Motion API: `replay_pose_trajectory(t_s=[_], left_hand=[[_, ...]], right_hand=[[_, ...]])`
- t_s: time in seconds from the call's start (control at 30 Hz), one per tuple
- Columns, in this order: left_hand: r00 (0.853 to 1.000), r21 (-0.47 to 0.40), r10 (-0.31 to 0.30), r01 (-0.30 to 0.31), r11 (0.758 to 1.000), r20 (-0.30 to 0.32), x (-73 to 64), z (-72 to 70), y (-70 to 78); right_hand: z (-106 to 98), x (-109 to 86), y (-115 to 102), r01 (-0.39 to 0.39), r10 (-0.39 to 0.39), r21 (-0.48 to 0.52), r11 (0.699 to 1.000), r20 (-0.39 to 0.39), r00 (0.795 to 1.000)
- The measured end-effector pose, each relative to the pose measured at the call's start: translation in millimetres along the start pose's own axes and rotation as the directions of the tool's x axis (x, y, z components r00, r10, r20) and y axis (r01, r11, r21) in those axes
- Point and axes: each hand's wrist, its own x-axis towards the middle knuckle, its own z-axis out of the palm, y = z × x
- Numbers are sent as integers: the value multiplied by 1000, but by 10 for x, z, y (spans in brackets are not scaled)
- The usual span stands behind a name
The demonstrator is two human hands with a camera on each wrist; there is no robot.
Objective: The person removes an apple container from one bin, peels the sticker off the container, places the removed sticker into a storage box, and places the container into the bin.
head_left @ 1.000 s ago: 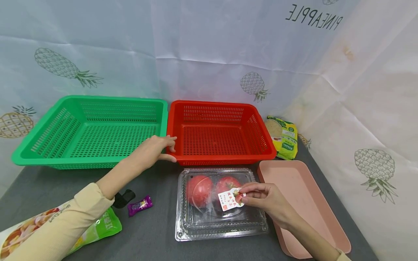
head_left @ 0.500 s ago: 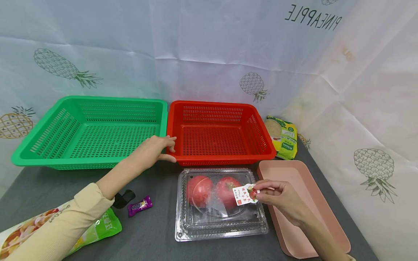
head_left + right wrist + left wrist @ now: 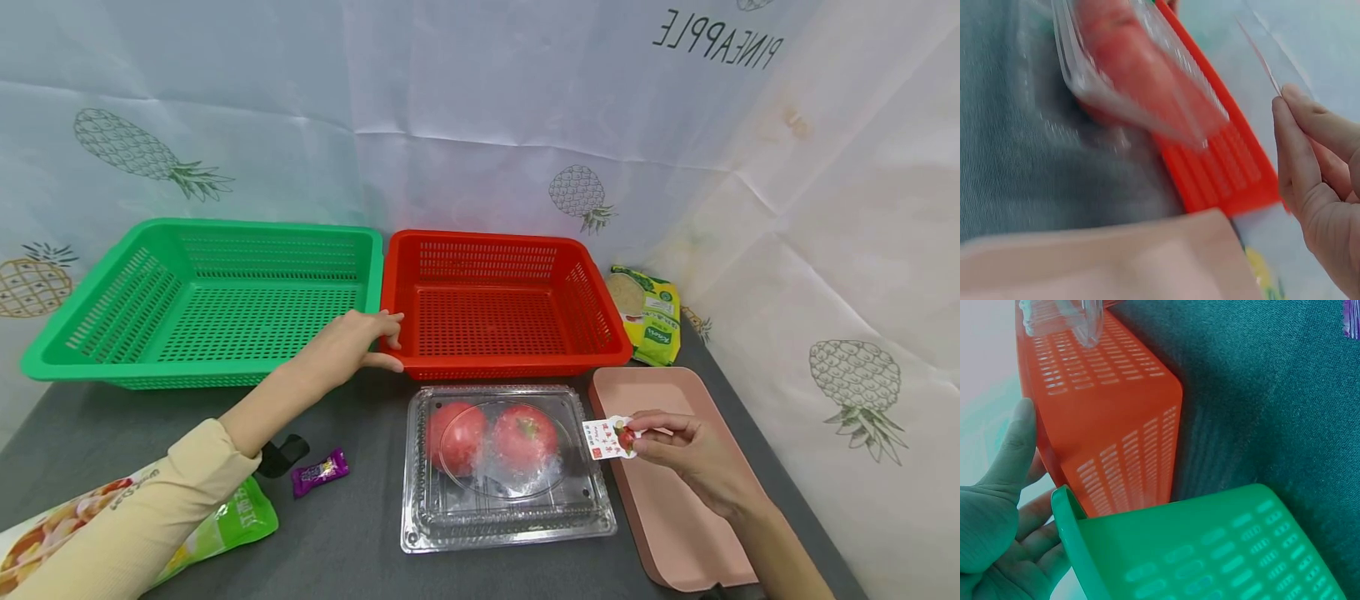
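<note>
My right hand (image 3: 693,457) pinches a small white label (image 3: 609,437) with red print and a fruit picture, between thumb and fingertips. It holds the label over the left edge of the pink tray (image 3: 693,517). In the right wrist view the label (image 3: 1263,61) shows edge-on. To its left a lidded clear plastic box (image 3: 480,525) holds two tomatoes (image 3: 525,437). My left hand (image 3: 348,342) grips the near left corner of the red basket (image 3: 506,362), thumb and fingers at its rim. In the left wrist view the thumb (image 3: 1016,444) lies along that rim.
A green basket (image 3: 225,368) adjoins the red one on the left. A yellow seasoning packet (image 3: 660,325) lies at the back right. Near my left sleeve are a purple wrapped candy (image 3: 320,472) and a green-and-white food bag (image 3: 243,517). A patterned cloth hangs behind.
My right hand has carried the label rightward from above the clear box to the pink tray's edge, uncovering the right tomato. The left hand stays at the red basket's corner.
</note>
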Motion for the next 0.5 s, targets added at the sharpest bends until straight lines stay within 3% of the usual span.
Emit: replay_pose_trajectory(t_s=[0.13,0.3,0.5], left_hand=[[1000,1,-1,1,1000,1,-2,-7,9],[1000,6,3,-3,1000,1,0,-10,12],[1000,13,2,-3,1000,4,-7,-8,4]], right_hand=[[-159,-59,63,1,-1,5,1000,-15,1000],[-346,-134,180,-12,10,-19,1000,-87,996],[-560,-204,331,22,-20,11,1000,-102,995]])
